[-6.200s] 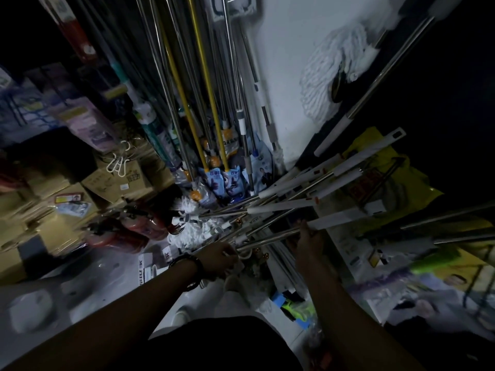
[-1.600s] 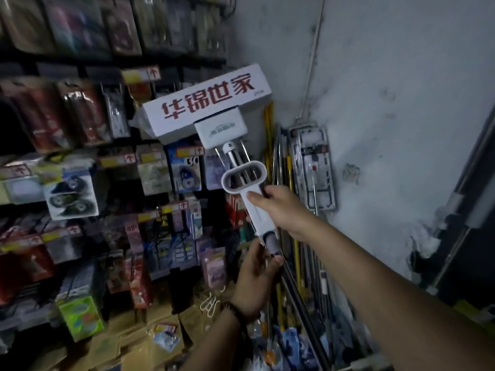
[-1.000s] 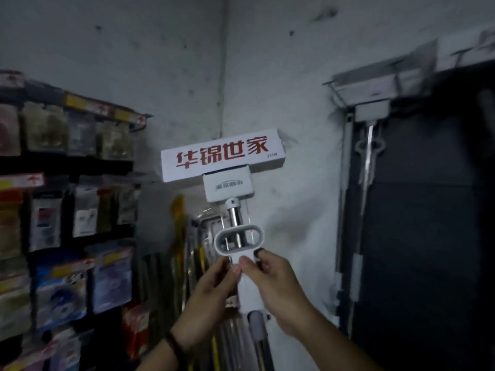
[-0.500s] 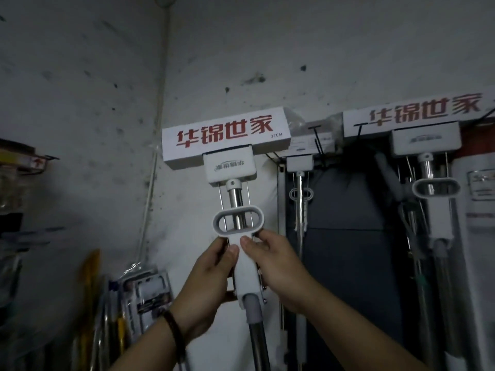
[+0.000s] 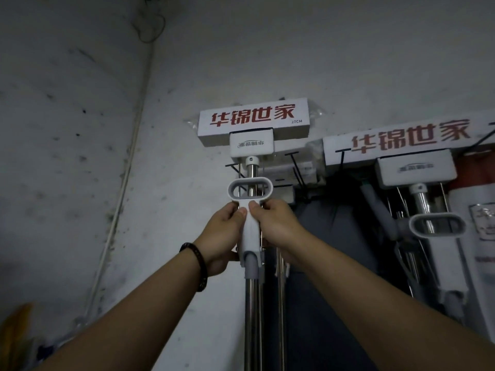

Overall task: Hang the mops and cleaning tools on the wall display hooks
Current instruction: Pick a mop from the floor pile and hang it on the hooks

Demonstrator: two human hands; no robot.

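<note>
Head view: the mop (image 5: 251,234), its white boxed head with red lettering above a steel pole, is standing upright left of the second mop (image 5: 417,170); the left hand (image 5: 225,231) and right hand (image 5: 276,226) are gripping its white sleeve.

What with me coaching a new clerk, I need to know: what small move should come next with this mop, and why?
Probably ease the mop up and toward the wall until it catches a black hook. The left hand and right hand grip its white sleeve below the loop, and hook prongs show just behind; whether it already hangs is unclear.
</note>
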